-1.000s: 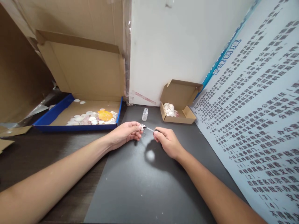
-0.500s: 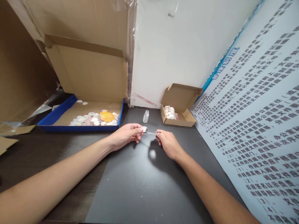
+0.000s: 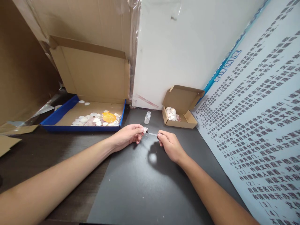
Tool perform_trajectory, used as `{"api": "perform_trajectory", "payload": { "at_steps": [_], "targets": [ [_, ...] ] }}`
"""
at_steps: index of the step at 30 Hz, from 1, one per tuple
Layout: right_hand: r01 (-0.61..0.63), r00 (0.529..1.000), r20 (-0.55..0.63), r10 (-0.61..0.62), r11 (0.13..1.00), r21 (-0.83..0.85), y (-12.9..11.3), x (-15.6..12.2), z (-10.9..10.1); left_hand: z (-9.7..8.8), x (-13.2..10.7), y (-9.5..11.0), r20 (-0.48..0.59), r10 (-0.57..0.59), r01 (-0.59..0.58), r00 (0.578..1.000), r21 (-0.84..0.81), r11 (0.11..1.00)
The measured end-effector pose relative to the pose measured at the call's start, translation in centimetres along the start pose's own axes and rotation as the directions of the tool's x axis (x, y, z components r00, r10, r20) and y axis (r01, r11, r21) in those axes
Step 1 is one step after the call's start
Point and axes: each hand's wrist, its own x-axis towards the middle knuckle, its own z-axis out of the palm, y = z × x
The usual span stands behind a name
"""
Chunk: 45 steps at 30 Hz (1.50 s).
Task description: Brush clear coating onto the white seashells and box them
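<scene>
My left hand is closed, with a small pale seashell pinched between thumb and fingertips. Dark marks show on the shell's edge. Closed around a dark end piece, my right hand holds a thin applicator brush with a pale, translucent stem. The brush points left, its tip at the shell; whether it touches is too small to tell. Just beyond my hands an uncapped clear glass bottle with a label stands upright on the dark grey mat.
At the left, an open blue-sided cardboard box holds many shells, with an orange shell among them. A smaller open brown box of shells sits at the back right. A white board and a printed wall poster border the table.
The shell has tilted slightly in my left hand, and the brush has shifted a little at its edge. The whole view has moved slightly. Both grips stay the same.
</scene>
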Motion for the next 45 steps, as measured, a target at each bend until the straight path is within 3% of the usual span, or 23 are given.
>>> {"api": "perform_trajectory", "payload": {
  "at_steps": [13,19,24,32,41,45],
  "targets": [
    [-0.039,0.991,-0.119,0.053,0.992,0.123,0.3,0.1,0.1,-0.3,0.1,-0.1,0.036,0.016,-0.017,0.999,0.034,0.999],
    [0.034,0.987,-0.163,0.005,0.971,0.237,0.6,0.3,-0.5,-0.1,0.1,0.2,-0.002,0.013,-0.013,1.000,0.014,1.000],
    [0.131,0.979,-0.168,-0.114,0.987,0.091,0.6,0.4,-1.2,-0.1,0.2,0.1,-0.023,0.025,-0.024,0.999,0.020,1.000],
    [0.273,0.923,-0.225,-0.312,0.943,-0.189,0.5,0.3,-1.4,-0.1,0.2,0.1,-0.051,0.033,-0.032,0.998,0.023,0.999],
    [0.350,0.862,-0.287,-0.417,0.901,-0.257,1.0,0.3,-1.2,-0.5,0.5,-0.2,-0.055,0.040,-0.040,0.998,-0.012,0.999],
    [0.385,0.846,-0.262,-0.464,0.873,-0.301,0.8,0.4,-1.1,-0.7,0.6,-0.2,-0.048,0.044,-0.045,0.998,-0.034,0.998]
  ]
}}
